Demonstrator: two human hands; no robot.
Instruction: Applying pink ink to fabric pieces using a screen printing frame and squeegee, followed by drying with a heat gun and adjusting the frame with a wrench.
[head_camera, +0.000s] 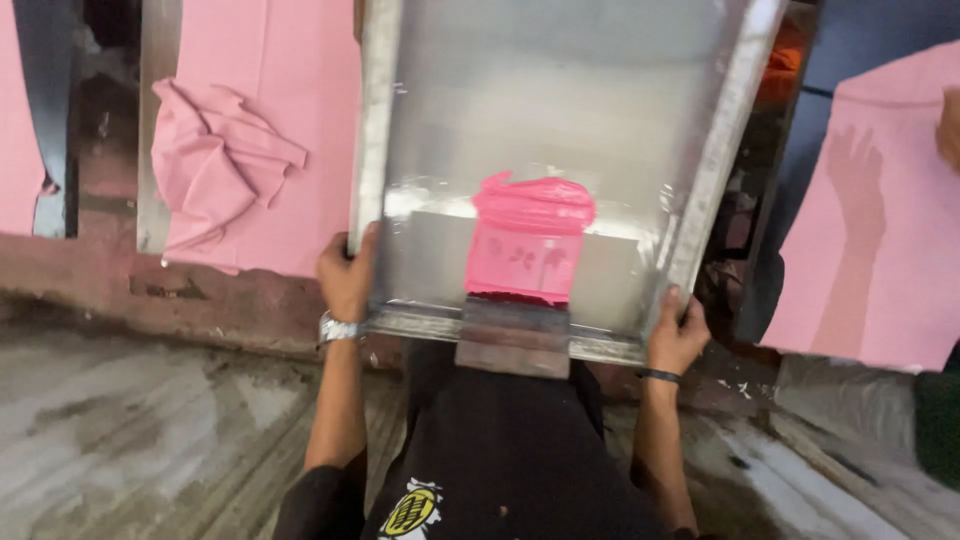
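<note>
Both hands grip the near corners of the metal-framed printing screen (560, 150): left hand (347, 275) clasping one, right hand (677, 330) the other. It lies over the bench, pink ink (530, 230) pooled against the squeegee (513, 335) (resting unheld). This looks like positioning; next calls for steady alignment beside the pink cloth (225, 160).

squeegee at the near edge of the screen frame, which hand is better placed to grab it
Probably the left hand. It grips the frame's near-left corner, slightly nearer the squeegee than the right hand at the near-right corner. The gap is small, so either could reach.
</note>
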